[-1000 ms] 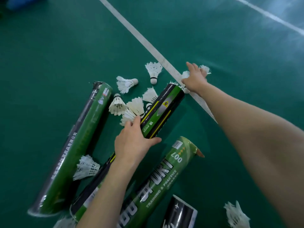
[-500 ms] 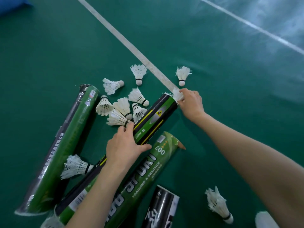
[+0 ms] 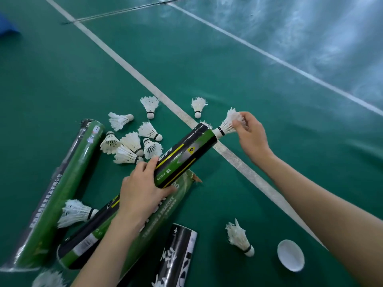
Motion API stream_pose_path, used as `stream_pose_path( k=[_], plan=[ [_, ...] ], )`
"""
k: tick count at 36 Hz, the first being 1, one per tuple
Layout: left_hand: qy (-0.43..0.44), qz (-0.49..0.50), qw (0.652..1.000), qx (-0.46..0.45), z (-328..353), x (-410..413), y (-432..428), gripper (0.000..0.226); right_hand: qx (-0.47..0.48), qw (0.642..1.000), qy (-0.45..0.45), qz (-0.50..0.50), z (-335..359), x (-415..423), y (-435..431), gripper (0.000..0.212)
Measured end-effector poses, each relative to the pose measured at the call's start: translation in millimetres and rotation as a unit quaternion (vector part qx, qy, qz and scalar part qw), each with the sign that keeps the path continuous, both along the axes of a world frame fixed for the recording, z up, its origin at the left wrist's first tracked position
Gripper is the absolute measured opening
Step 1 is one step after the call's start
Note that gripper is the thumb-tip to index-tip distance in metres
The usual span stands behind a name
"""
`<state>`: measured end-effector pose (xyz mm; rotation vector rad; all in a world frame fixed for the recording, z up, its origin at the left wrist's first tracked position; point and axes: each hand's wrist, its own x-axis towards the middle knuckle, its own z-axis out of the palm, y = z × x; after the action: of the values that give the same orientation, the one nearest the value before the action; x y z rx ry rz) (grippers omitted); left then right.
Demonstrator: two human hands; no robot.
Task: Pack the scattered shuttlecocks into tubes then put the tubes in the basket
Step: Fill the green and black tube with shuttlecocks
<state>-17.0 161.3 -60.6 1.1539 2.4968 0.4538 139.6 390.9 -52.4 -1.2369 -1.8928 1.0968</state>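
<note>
Ten-odd loose shuttlecocks (image 3: 132,146) lie on the floor (image 3: 269,183), so we judge packing approx. early-stage. Left hand (image 3: 141,191) grips black-green tube (image 3: 186,152) mid-body. Right hand (image 3: 250,135) pinches one shuttlecock (image 3: 227,126) by the feathers, cork at tube mouth, not yet inside. Other tubes (image 3: 62,193) lie alongside, contents n/k. Basket not in view.

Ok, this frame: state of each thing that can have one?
black-and-green tube: gripped by left hand, mouth open.
held shuttlecock: cork at the tube mouth, feathers pinched by right hand.
white cap: off, lying on floor.
loose shuttlecocks: scattered on floor.
left green tube: lying on floor.
</note>
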Motion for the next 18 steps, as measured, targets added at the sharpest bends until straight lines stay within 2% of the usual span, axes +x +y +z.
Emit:
stream_pose_path(
  k=[4,11,18],
  plan=[
    [0.014,-0.013,1.000,0.023,5,2,0,0.087,0.026,0.998,0.042,-0.043,12,9,-3,0.014],
    [0.033,-0.036,0.999,0.020,13,4,-5,0.087,-0.073,0.992,0.098,0.043,10,5,-35,0.009],
    [0.014,-0.048,0.999,0.018,9,5,-13,0.088,-0.093,0.987,0.126,0.028,8,4,-50,0.022]
  ],
)
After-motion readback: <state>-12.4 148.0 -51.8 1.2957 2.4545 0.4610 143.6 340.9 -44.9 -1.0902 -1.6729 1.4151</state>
